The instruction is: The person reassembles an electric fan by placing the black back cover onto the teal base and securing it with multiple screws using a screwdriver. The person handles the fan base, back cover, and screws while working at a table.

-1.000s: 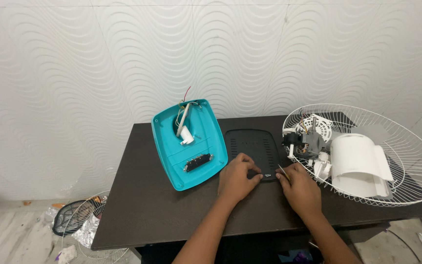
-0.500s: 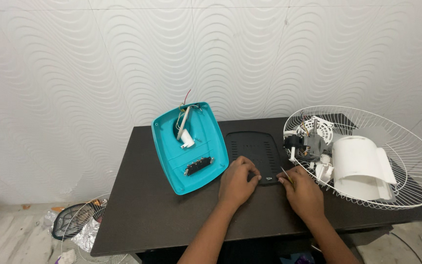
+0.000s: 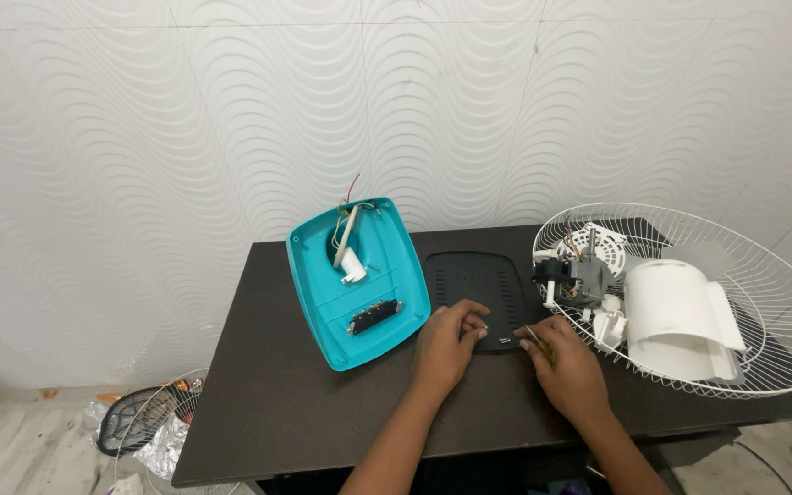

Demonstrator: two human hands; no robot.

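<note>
My left hand (image 3: 446, 348) stays pressed on the near edge of the black cover (image 3: 477, 286) at desk (image 3: 268, 403) centre; my right hand (image 3: 568, 367), pinching a thin tool (image 3: 535, 337), has barely shifted. Teal base (image 3: 357, 280) at ten o'clock.

Two bare forearms come up from the bottom edge of the head view, each ending in a bare hand. The left hand (image 3: 446, 346) and the right hand (image 3: 568, 367) wear no gloves, and no rings, watch or bracelet show on the fingers or wrists. No sleeve cuff is visible on either arm up to where the picture ends. Short, unpainted fingernails show on the left hand's fingertips (image 3: 479, 333). Nothing more of the person's body is in view.
</note>
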